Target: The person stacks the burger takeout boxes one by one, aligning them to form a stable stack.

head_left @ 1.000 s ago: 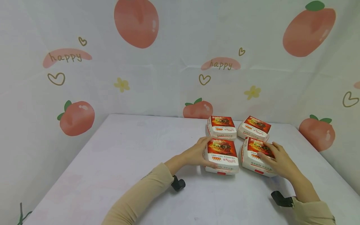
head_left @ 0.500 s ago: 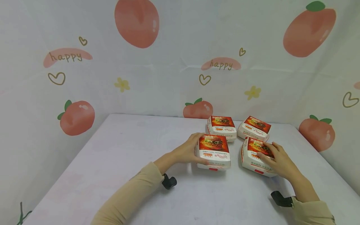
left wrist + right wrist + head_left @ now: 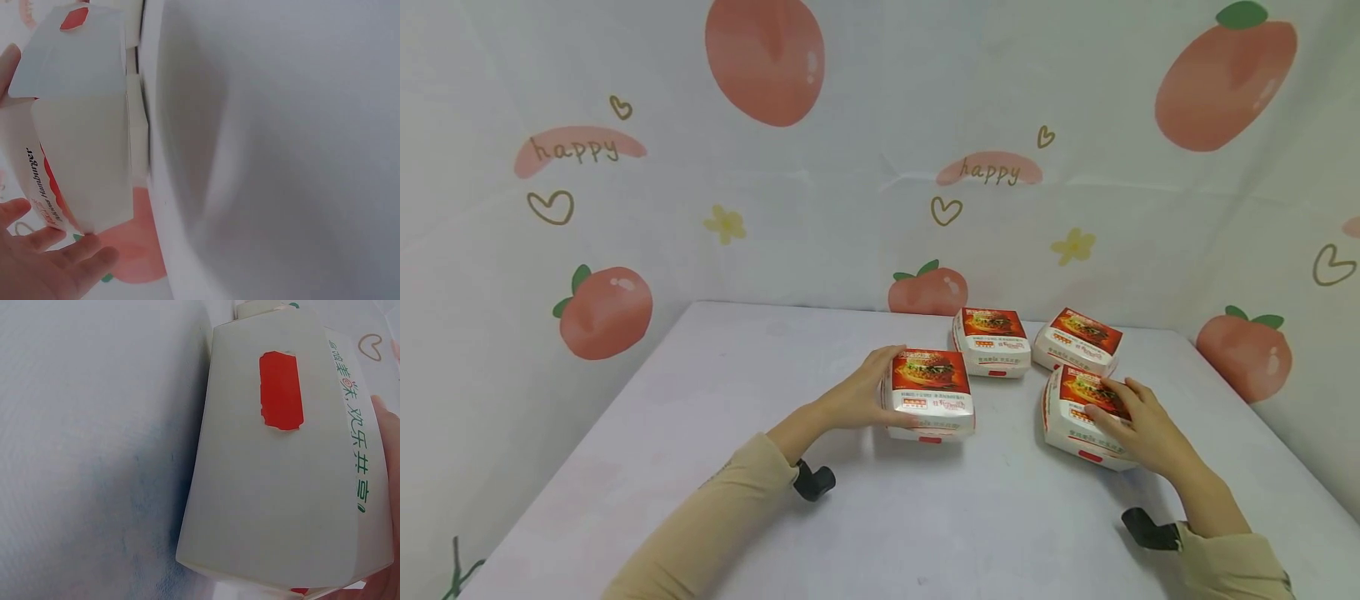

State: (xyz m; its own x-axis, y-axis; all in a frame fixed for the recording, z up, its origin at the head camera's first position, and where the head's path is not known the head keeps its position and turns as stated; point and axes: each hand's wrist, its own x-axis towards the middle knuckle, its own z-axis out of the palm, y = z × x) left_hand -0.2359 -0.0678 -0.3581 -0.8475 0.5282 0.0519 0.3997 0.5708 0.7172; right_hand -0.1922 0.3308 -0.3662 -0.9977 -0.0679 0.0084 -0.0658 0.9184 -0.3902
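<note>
My left hand [image 3: 853, 398] grips a white hamburger box [image 3: 931, 404] by its left side, thumb at the front and fingers behind. In the left wrist view this hamburger box [image 3: 87, 125] is raised off the table, with a shadow under it. My right hand [image 3: 1153, 429] holds another hamburger box [image 3: 1075, 421] at the front right, thumb over its lid and fingers on the far side. Seen from the right wrist, that hamburger box [image 3: 275, 469] rests low on the table, a red sticker on its front wall.
Two more hamburger boxes, one behind centre [image 3: 992, 350] and one turned at the back right [image 3: 1078, 342], stand near the table's far edge. The white table [image 3: 737, 375] meets a cloth backdrop [image 3: 850, 167] printed with fruit and hearts.
My left hand has lifted its hamburger box from in front of the back centre one and carried it left. The right hand and its box have stayed in place.
</note>
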